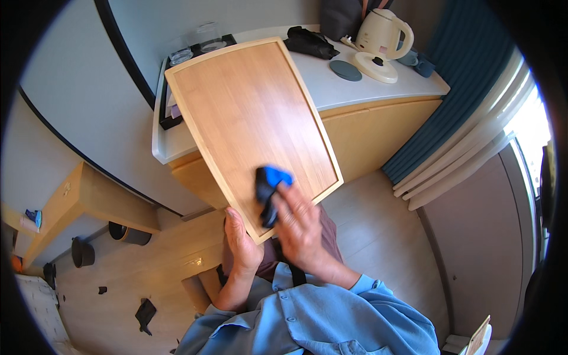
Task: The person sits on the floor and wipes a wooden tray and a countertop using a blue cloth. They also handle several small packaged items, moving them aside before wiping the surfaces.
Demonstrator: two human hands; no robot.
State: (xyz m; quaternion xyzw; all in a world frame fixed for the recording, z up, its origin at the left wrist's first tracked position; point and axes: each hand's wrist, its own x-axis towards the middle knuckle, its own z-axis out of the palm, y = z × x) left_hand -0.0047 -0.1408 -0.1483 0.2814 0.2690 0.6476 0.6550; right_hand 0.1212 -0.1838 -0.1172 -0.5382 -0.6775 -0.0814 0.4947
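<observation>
A rectangular wooden tray (248, 106) with a raised pale rim is tilted up before me. My left hand (242, 242) grips its near left corner, thumb along the rim and the other fingers hidden beneath. In my right hand (301, 226) is a black and blue cloth (270, 186), pressed on the tray's surface near that same corner. Cloth and fingers are blurred. The far end of the tray overlaps the white countertop in the view.
On the white countertop (355, 93) are a cream electric kettle (377, 33), its base (377, 69), a grey-green round coaster (345, 70), a blue mug (424, 65), a black bag (310, 42) and a black tray (171, 120). Bins (83, 252) and a cardboard box (199, 286) stand on the floor.
</observation>
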